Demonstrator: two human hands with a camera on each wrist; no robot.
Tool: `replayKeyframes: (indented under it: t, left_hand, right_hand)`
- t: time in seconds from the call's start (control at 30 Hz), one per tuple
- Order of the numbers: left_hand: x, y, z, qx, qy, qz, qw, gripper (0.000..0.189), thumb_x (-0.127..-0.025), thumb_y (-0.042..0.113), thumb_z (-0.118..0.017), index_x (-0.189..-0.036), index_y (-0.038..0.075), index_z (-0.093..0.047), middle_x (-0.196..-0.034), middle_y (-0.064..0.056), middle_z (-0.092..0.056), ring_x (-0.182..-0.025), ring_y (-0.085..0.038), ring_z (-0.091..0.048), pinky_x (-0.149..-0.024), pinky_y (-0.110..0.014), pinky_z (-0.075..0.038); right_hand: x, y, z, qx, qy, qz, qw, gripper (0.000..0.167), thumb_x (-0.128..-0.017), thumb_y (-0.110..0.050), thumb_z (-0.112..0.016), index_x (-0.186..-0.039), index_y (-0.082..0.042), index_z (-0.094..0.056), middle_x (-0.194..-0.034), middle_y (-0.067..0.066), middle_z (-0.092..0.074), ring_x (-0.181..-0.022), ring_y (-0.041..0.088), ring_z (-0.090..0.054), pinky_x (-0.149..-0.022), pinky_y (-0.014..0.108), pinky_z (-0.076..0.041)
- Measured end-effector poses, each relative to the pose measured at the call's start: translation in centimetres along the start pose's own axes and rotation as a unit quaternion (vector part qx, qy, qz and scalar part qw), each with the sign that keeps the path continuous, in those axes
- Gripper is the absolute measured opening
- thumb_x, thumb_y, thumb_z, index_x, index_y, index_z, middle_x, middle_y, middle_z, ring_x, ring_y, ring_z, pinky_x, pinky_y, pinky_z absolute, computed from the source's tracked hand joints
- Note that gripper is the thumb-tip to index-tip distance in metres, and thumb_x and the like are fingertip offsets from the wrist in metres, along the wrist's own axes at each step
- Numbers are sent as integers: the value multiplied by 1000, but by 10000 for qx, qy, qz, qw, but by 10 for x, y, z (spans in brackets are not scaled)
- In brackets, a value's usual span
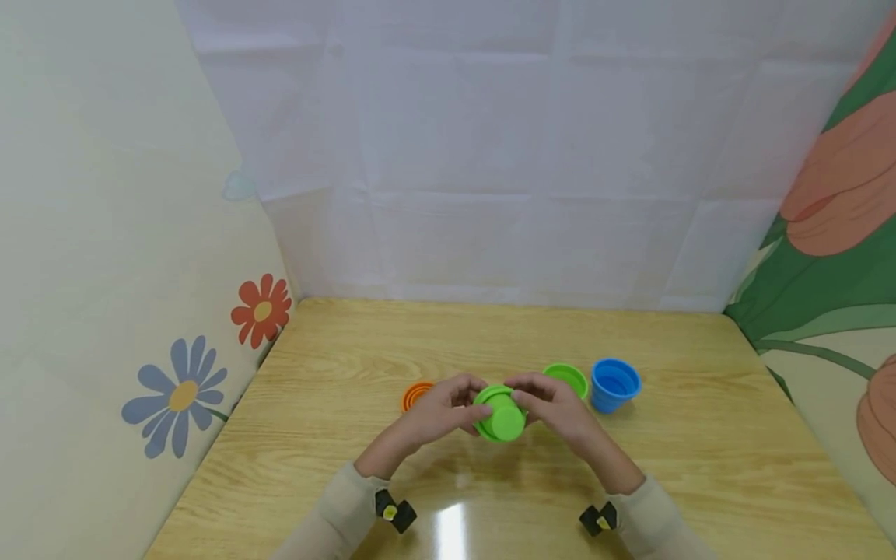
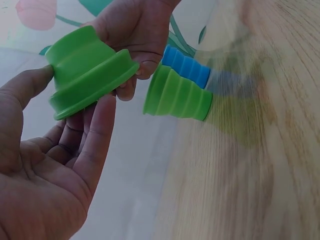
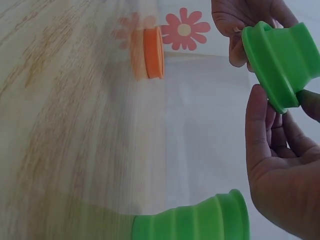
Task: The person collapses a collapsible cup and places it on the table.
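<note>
Both hands hold a green collapsible cup point(image 1: 505, 422) above the table, its base tipped toward me and its wall partly folded down near the rim. My left hand point(image 1: 448, 406) pinches one side, thumb on the wall and fingers under the rim, as the left wrist view shows. On the opposite side my right hand point(image 1: 556, 404) grips the rim between thumb and fingers. Just behind the right hand stands a second green cup point(image 2: 177, 93), extended and upright. A blue cup point(image 1: 616, 385) stands extended to its right. Partly hidden behind the left hand is an orange cup point(image 3: 154, 52), folded flat.
The wood-grain table point(image 1: 336, 350) ends at a white sheet point(image 1: 448, 155) hung behind it. Flower-printed cloth point(image 1: 182, 389) borders the left side and more the right. Light reflects off the table's front part.
</note>
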State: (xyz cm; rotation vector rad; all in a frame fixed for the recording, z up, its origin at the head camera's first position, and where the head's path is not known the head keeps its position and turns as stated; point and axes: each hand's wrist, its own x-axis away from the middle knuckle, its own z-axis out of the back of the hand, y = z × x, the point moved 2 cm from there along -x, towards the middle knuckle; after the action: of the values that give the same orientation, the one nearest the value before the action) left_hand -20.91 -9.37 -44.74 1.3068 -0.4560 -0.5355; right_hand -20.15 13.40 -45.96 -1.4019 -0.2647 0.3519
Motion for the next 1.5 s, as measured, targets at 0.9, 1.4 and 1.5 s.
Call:
replayKeyframes:
  t: [0.9, 1.4, 1.5]
  left_hand:
    - [-1, -3, -7, -2159, 385, -317, 9751, 17, -92, 27, -75, -93, 12, -68, -85, 7, -64, -78, -9, -56, -67, -23, -49]
    - [-5, -3, -12, -2453, 497, -290, 9677, 9, -90, 17, -76, -91, 10, -71, -81, 6, -66, -73, -8, -57, -64, -22, -51]
    - [-5, -1, -12, -2440, 496, -255, 9682, 8, -89, 15, -76, -93, 9, -71, -82, 6, -66, -74, -8, -58, -65, -22, -52]
  right_hand:
    - [5, 3, -1, 1331, -1090, 701, 9826, 23, -100, -15, -65, -118, -2, -67, -100, 4, -64, -93, 13, -58, -79, 25, -57]
    - [5, 4, -6, 2286, -686, 1352, 9616, 12, -96, -7, -65, -106, -2, -70, -91, 2, -67, -79, 2, -55, -64, 20, -53]
    - [5, 4, -7, 2300, -563, 1440, 9608, 12, -94, -4, -65, -105, -3, -70, -89, 2, -67, -76, 1, -54, -61, 19, -51]
